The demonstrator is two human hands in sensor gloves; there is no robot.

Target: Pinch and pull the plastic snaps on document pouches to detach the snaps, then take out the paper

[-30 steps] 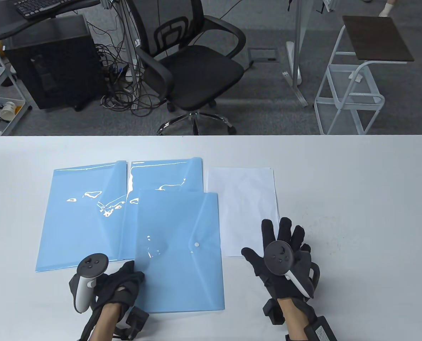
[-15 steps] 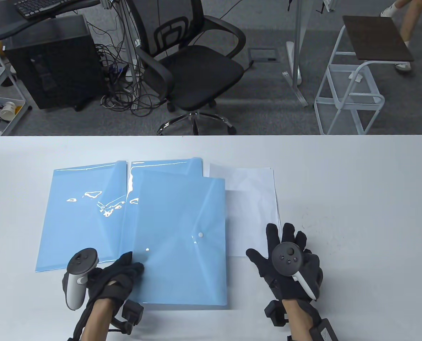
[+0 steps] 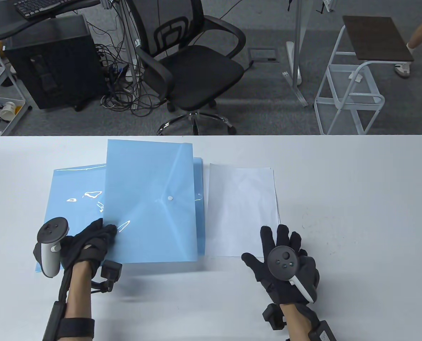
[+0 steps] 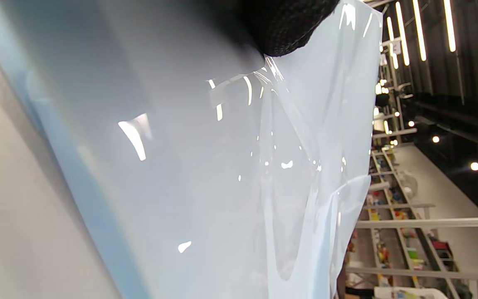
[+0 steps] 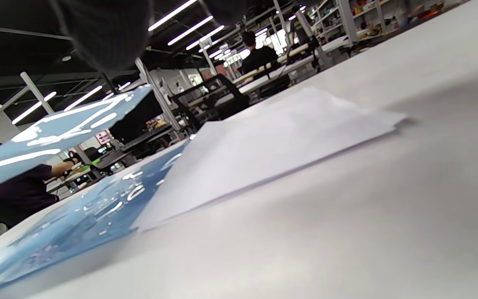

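Note:
My left hand (image 3: 97,236) pinches the near left edge of a blue document pouch (image 3: 150,202) and holds it lifted above the table, over two other blue pouches (image 3: 72,199). Its white snap (image 3: 170,199) faces up and looks closed. In the left wrist view, fingertips (image 4: 288,29) grip the glossy pouch (image 4: 222,166). A stack of white paper (image 3: 241,209) lies flat to the right of the pouches. My right hand (image 3: 280,245) hovers with fingers spread at the paper's near right corner, holding nothing. The right wrist view shows the paper (image 5: 272,145) and the raised pouch (image 5: 56,128).
The white table (image 3: 356,199) stretches right of the paper. Beyond the far edge stand an office chair (image 3: 189,67), a black computer case (image 3: 51,64) and a white side stand (image 3: 360,71). A person's leg (image 3: 420,35) shows at the top right.
My left hand has carried the pouch up and to the left, away from the near edge, over the other pouches. The paper stack is uncovered again. My right hand barely shifted.

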